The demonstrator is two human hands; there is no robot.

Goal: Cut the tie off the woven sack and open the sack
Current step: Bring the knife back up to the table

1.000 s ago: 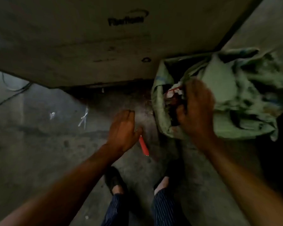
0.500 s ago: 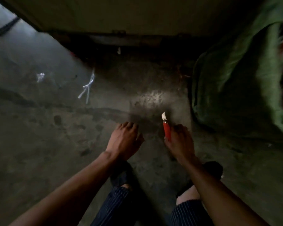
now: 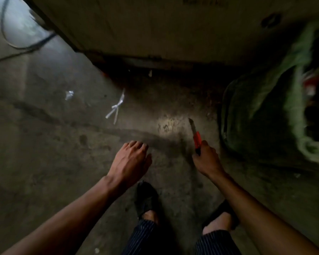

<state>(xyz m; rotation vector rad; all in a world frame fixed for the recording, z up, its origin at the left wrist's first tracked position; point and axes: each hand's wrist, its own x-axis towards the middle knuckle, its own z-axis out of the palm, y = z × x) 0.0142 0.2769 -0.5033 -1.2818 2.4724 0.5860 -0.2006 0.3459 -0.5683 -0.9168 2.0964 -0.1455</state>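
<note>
The green woven sack (image 3: 265,111) lies on the floor at the right, its mouth gaping dark at the far right with red and white contents showing. My right hand (image 3: 207,160) grips a red utility knife (image 3: 197,138) with the blade out, pointing away from me, just left of the sack. My left hand (image 3: 132,160) hovers palm down over the concrete floor with fingers loosely spread and nothing in it. A white cut tie (image 3: 116,107) lies on the floor further left.
A large pale cabinet or box (image 3: 155,30) stands across the back. Dark cables (image 3: 26,43) run along the floor at the upper left. A small white scrap (image 3: 69,94) lies near the tie. My feet in dark slippers (image 3: 145,199) are below the hands.
My right hand left the sack's mouth, came down to the floor and picked up the red knife. The view swung left and down, pushing the sack to the right edge.
</note>
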